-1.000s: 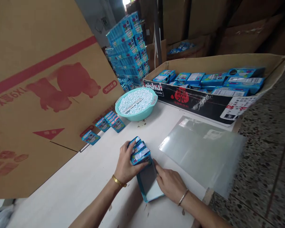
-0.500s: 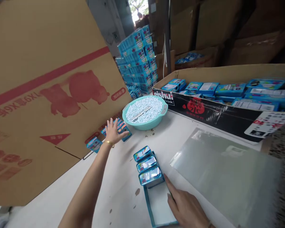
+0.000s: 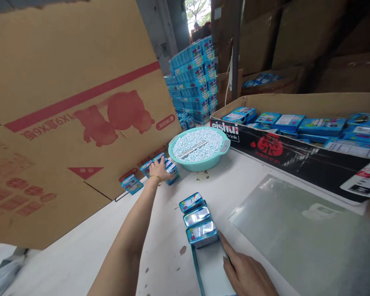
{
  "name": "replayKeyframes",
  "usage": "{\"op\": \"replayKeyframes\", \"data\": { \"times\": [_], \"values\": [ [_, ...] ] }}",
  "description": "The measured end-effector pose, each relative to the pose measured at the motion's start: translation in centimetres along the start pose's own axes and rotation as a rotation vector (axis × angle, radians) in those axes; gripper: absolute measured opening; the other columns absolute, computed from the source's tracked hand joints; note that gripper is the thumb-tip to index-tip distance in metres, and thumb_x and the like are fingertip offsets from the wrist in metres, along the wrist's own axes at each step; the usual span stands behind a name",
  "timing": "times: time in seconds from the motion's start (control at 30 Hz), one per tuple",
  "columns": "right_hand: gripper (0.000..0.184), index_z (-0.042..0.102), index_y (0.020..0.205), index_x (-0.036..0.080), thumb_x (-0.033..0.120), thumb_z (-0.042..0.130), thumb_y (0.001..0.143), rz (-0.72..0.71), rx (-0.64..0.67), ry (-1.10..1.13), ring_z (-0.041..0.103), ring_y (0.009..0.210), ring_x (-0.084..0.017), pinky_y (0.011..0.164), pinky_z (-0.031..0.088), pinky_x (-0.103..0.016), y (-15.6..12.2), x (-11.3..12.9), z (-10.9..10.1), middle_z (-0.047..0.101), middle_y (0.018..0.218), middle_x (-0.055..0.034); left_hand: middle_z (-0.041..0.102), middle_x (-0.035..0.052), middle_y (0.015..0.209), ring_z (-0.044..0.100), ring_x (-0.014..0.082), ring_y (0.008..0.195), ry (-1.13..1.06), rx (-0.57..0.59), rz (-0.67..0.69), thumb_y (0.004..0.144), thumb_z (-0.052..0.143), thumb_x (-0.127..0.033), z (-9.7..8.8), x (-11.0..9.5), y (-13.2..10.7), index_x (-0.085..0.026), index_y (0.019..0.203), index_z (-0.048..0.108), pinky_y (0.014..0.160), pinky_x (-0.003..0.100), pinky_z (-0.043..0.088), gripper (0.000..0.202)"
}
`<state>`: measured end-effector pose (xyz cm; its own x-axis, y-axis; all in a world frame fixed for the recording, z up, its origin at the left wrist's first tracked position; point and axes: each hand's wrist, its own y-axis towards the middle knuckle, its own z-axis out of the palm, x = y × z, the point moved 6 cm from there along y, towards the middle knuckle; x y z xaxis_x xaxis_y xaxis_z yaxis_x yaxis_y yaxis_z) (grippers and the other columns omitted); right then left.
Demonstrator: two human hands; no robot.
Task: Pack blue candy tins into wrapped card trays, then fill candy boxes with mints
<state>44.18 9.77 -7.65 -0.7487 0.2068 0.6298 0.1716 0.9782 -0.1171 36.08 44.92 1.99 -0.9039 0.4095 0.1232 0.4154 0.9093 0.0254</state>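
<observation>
My left hand [image 3: 160, 169] reaches out over a small group of blue tins [image 3: 172, 174] beside the cardboard carton. Its fingers are spread and bent down over the tins, with the thumb apart; contact is hard to make out. My right hand [image 3: 248, 265] grips the right side wall of a shallow blue display box [image 3: 214, 267] with a white inside. Three blue tins [image 3: 202, 233] stand in a row at the far end of that box; its near part shows a bare bottom. A single blue tin [image 3: 131, 184] stands left of my left hand, against the carton.
A turquoise basin [image 3: 197, 165] of pale candies with a metal scoop [image 3: 193, 149] stands beyond. The large carton [image 3: 111, 111] walls the left. At right are a black-sided box [image 3: 283, 154] of blue tins and a clear plastic sheet [image 3: 290, 230]. Stacked blue packs [image 3: 194, 78] rise behind.
My left hand has gone from spread above the tins to lower on them, its fingers more bent. The right hand keeps its grip on the display box. The view has shifted slightly left.
</observation>
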Motion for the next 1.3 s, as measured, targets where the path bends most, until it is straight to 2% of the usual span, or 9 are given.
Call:
{"op": "replayKeyframes", "data": {
  "times": [0.1,0.2,0.43,0.53,0.63,0.77,0.93,1.1,1.3],
  "values": [
    [0.059,0.033,0.145,0.013,0.018,0.030,0.086,0.009,0.008,-0.009,0.069,0.073,-0.024,0.061,0.049,-0.030,0.0,-0.1,-0.4,0.073,0.080,-0.0073,0.040,0.0233,0.132,0.038,0.0450,0.123,-0.138,0.044,-0.078,0.045,0.078,-0.052,-0.1,0.3,-1.4,-0.016,0.144,0.026,0.095,0.050,0.038,0.117],
    [0.056,0.039,0.143,0.015,0.021,0.030,0.087,0.004,0.033,-0.035,0.069,0.072,-0.024,0.061,0.049,-0.030,-0.8,-0.9,-0.4,0.073,0.079,-0.0076,0.042,0.0227,0.131,0.040,0.0423,0.123,-0.345,-0.007,-0.145,0.047,0.080,-0.047,-0.1,1.8,-6.3,-0.014,0.143,0.028,0.098,0.050,0.037,0.115],
    [0.055,0.039,0.142,0.013,0.024,0.032,0.089,-0.098,0.227,-0.112,0.068,0.070,-0.025,0.055,0.045,-0.029,-3.5,1.3,1.9,0.073,0.083,-0.0096,0.040,0.0139,0.137,0.043,0.0315,0.126,-0.895,-0.155,-0.152,0.052,0.082,-0.047,-3.9,8.6,-27.8,-0.023,0.147,0.015,0.104,0.044,0.038,0.118],
    [0.058,0.032,0.145,0.013,0.020,0.035,0.088,-0.129,0.290,-0.166,0.068,0.074,-0.023,0.060,0.044,-0.028,-5.3,5.0,2.5,0.073,0.086,-0.0098,0.041,0.0126,0.136,0.048,0.0325,0.122,-1.022,-0.155,-0.147,0.053,0.081,-0.051,-6.8,9.2,-37.4,-0.028,0.147,0.013,0.100,0.046,0.043,0.118],
    [0.055,0.030,0.146,0.014,0.027,0.035,0.092,-0.158,0.304,-0.184,0.068,0.080,-0.024,0.065,0.044,-0.029,-6.1,7.6,2.8,0.073,0.091,-0.0115,0.043,0.0117,0.134,0.046,0.0346,0.123,-1.056,-0.165,-0.082,0.053,0.079,-0.057,-8.8,8.1,-43.2,-0.030,0.146,0.018,0.100,0.051,0.043,0.114],
    [0.054,0.029,0.146,0.013,0.030,0.032,0.095,-0.240,0.230,-0.091,0.065,0.093,-0.023,0.075,0.044,-0.030,-7.2,8.1,2.7,0.068,0.109,-0.0136,0.042,0.0108,0.134,0.048,0.0342,0.120,-1.028,-0.106,0.049,0.057,0.076,-0.058,-8.3,3.9,-45.2,-0.034,0.143,0.022,0.094,0.051,0.048,0.104],
    [0.045,0.043,0.136,0.012,0.020,0.033,0.093,-0.347,0.228,-0.028,0.062,0.094,-0.020,0.078,0.041,-0.027,-8.6,7.0,2.6,0.069,0.102,-0.0118,0.040,0.0116,0.131,0.043,0.0304,0.123,-0.836,-0.155,0.233,0.062,0.076,-0.042,-6.2,-0.9,-42.7,-0.027,0.140,0.029,0.102,0.049,0.040,0.092],
    [0.032,0.064,0.107,0.013,0.012,0.041,0.083,-0.331,0.280,-0.054,0.062,0.093,-0.021,0.074,0.040,-0.025,-8.8,6.2,2.5,0.069,0.101,-0.0127,0.035,0.0129,0.131,0.038,0.0318,0.125,-0.600,-0.132,0.367,0.061,0.075,-0.043,-5.7,-3.1,-41.9,-0.025,0.142,0.031,0.104,0.050,0.036,0.094],
    [0.051,0.030,0.144,0.011,0.025,0.030,0.096,-0.353,0.213,-0.102,0.062,0.092,-0.021,0.078,0.041,-0.027,-8.6,6.0,2.8,0.068,0.105,-0.0126,0.036,0.0121,0.131,0.039,0.0317,0.122,-0.511,-0.100,0.271,0.062,0.074,-0.043,-5.8,-2.2,-43.1,-0.026,0.142,0.035,0.102,0.048,0.038,0.090]
  ]
}}
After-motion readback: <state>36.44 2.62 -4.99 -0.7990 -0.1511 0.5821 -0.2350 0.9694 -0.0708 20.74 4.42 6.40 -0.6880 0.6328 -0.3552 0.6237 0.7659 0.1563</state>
